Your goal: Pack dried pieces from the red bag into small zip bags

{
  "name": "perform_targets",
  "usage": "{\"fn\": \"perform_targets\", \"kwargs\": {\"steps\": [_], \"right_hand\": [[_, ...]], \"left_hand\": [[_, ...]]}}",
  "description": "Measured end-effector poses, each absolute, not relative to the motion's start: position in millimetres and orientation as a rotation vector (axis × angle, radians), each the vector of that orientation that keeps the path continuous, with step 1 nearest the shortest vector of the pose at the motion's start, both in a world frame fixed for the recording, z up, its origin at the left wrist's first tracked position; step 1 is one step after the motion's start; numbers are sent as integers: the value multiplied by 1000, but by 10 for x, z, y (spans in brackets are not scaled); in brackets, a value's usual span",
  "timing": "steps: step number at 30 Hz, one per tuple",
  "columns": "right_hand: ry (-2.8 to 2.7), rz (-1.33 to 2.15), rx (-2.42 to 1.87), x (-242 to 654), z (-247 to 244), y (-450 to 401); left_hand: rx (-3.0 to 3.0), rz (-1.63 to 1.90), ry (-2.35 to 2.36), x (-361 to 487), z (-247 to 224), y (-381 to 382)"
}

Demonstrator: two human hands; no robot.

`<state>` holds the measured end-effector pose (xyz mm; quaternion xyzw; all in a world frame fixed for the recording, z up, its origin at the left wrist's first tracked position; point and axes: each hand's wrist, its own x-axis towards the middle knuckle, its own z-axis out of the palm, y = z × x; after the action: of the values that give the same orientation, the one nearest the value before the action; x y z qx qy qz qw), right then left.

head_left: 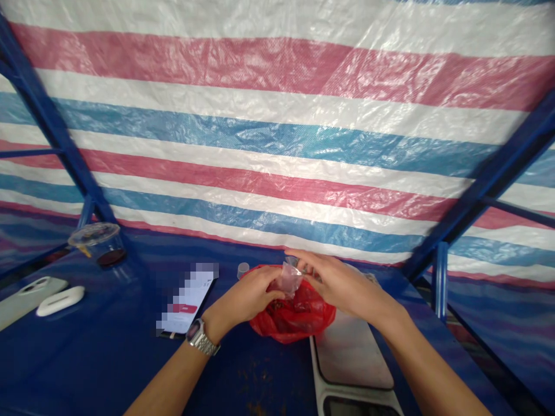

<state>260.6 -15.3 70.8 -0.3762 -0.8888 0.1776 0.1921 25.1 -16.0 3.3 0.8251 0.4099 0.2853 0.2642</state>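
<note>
My left hand (pixel 255 292), with a metal watch (pixel 202 338) on its wrist, is closed on a small clear plastic bag (pixel 289 279). My right hand (pixel 336 283) comes in from the other side, its fingers curled at the bag's upper right edge; part of its grip is hidden. Both hands are above a red plastic bag (pixel 290 326) that lies opened on the blue table, with dark loose bits inside it. Under the right forearm is a kitchen scale (pixel 353 352) with a flat metal plate, partly beneath the red bag's side.
A phone with a lit screen (pixel 191 300) lies left of the hands. Farther left are a clear lidded cup (pixel 102 245) with dark liquid, a white earbud case (pixel 60 301) and another phone (pixel 32 297). A small clear cap (pixel 243 268) is behind the red bag. Striped sheeting (pixel 269 144) hangs behind.
</note>
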Motion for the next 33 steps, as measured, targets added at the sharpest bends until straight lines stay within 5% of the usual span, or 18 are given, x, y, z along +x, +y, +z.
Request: {"fn": "perform_targets", "kwargs": {"steps": [33], "right_hand": [[-2519, 338, -1066, 2628, 760, -99]], "left_hand": [[2247, 669, 1056, 263, 37, -135]]}}
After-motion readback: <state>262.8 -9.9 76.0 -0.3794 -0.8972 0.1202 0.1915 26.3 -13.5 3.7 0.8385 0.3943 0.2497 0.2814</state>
